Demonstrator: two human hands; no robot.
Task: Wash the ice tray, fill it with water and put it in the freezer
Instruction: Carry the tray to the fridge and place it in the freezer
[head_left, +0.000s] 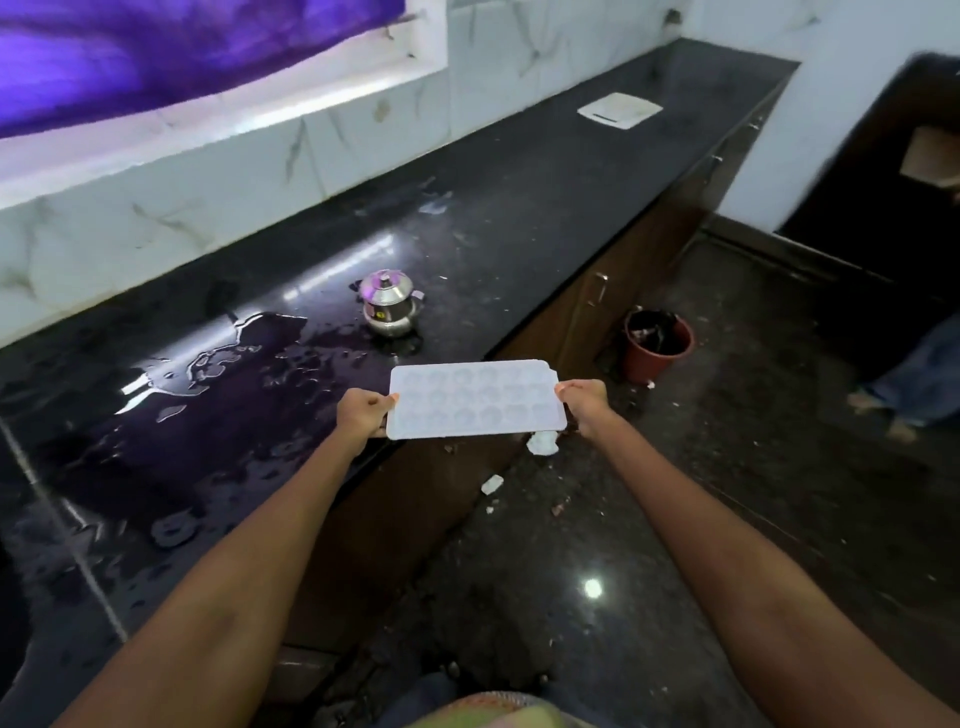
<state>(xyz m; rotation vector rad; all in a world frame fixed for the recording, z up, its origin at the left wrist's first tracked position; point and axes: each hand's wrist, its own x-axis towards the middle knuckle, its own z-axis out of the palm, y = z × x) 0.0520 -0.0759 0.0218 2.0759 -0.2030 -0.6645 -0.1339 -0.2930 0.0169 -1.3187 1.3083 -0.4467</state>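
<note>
Beyond the wet black counter (270, 395), a pale ice tray (475, 399) shows round cells.

Long black stone counter (545, 171), glossy, runs along the tiled wall. Near stretch is wet: a big puddle (218, 358) plus scattered drops. Small lidded steel pot (390, 303) stands upright on the counter just past the puddle. White flat square item (620, 109) lies far down the counter, well apart from the pot. Dark speckled floor (649, 519) beside the counter carries a red-brown bucket (657, 345) near the cabinet fronts and several white scraps (542, 442).
</note>
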